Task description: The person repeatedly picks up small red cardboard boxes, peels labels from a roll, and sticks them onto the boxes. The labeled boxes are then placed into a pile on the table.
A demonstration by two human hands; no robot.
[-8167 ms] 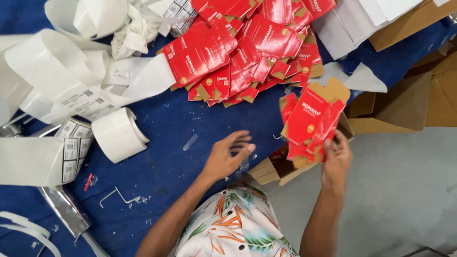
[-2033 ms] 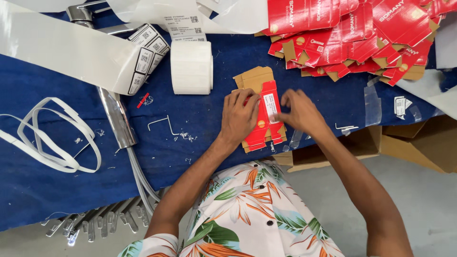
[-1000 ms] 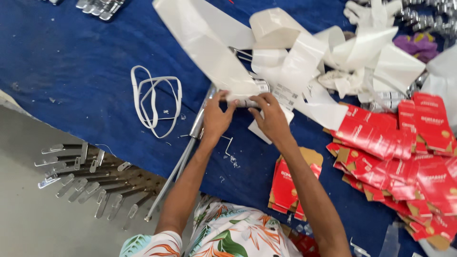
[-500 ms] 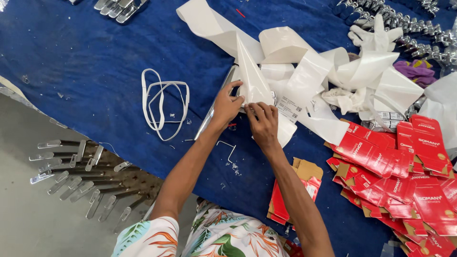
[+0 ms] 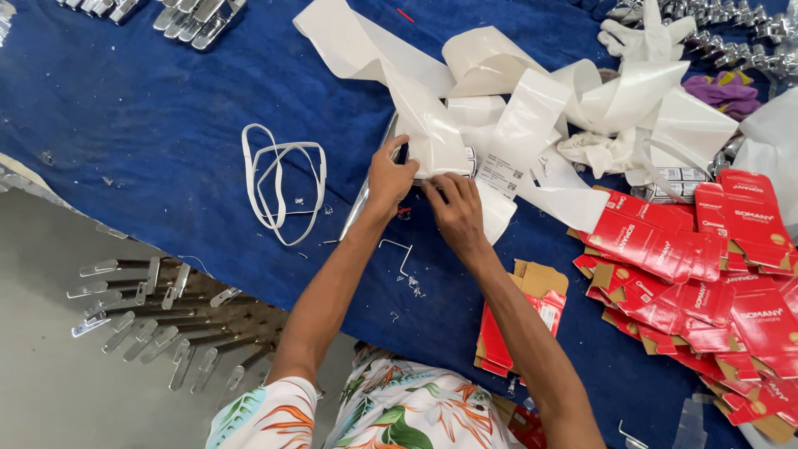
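Two hands work on the blue worktop (image 5: pixel 125 108); my left hand (image 5: pixel 389 176) and right hand (image 5: pixel 455 212) pinch a white sticker strip (image 5: pixel 436 141) by the shiny metal bar (image 5: pixel 366 195); I think I'm peeling a sticker; next needs a slow pull; red boxes (image 5: pixel 706 249) wait nearby.

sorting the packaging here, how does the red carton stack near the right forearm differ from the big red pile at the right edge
The small carton stack is a neat, squared pile with brown inner flaps showing on top; the big carton pile is fanned loosely, mostly red faces up. The small stack lies alone beside the right forearm; the big pile spreads along the table's right edge. Both are flat, unfolded red cartons on the blue cloth.
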